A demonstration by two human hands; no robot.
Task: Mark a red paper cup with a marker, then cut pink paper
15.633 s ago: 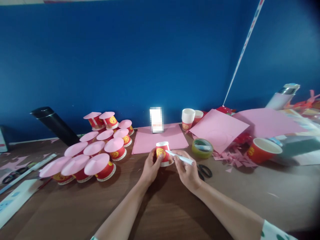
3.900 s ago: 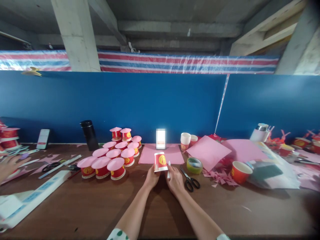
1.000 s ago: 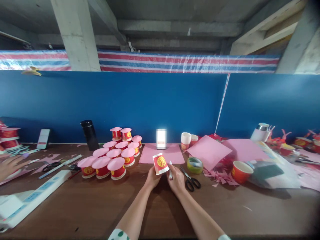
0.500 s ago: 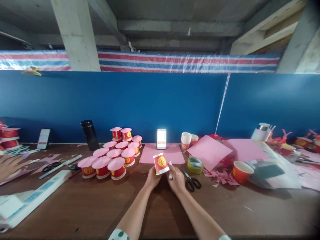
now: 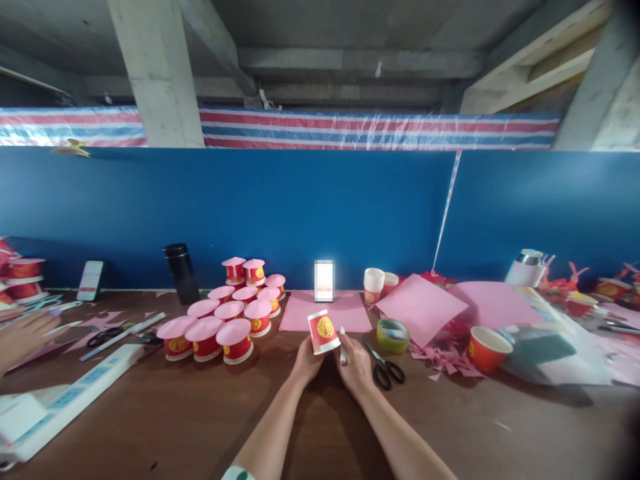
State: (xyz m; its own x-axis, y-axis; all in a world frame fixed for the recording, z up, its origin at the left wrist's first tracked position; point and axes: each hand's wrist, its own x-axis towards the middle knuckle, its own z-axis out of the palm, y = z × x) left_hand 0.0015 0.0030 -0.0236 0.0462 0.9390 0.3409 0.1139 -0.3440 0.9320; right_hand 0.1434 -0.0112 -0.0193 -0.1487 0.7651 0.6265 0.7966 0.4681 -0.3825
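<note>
My left hand [image 5: 309,363] is closed around a red and white paper cup [image 5: 325,331] with a gold emblem, held tilted above the table. Close beside it, my right hand [image 5: 357,363] grips a slim white pen [image 5: 343,345], its tip pointing up near the cup's right side. Whether the right fingers also touch the cup I cannot tell. Just right of that hand lie black-handled scissors [image 5: 384,367]. Behind the cup, pink paper sheets [image 5: 300,313] lie flat, with a bright upright phone [image 5: 325,280] at their far edge.
Several red cups with pink paper tops [image 5: 233,333] stand to the left, before a black flask [image 5: 181,273]. Further left are a power strip [image 5: 75,400] and a co-worker's hand [image 5: 23,337]. On the right are tape [image 5: 392,335], pink scraps [image 5: 450,360] and another cup [image 5: 487,352].
The camera view has tilted up slightly, so the scene sits a little lower. Both hands keep their hold on the cup and the pen. The co-worker's hand at left has shifted slightly.
</note>
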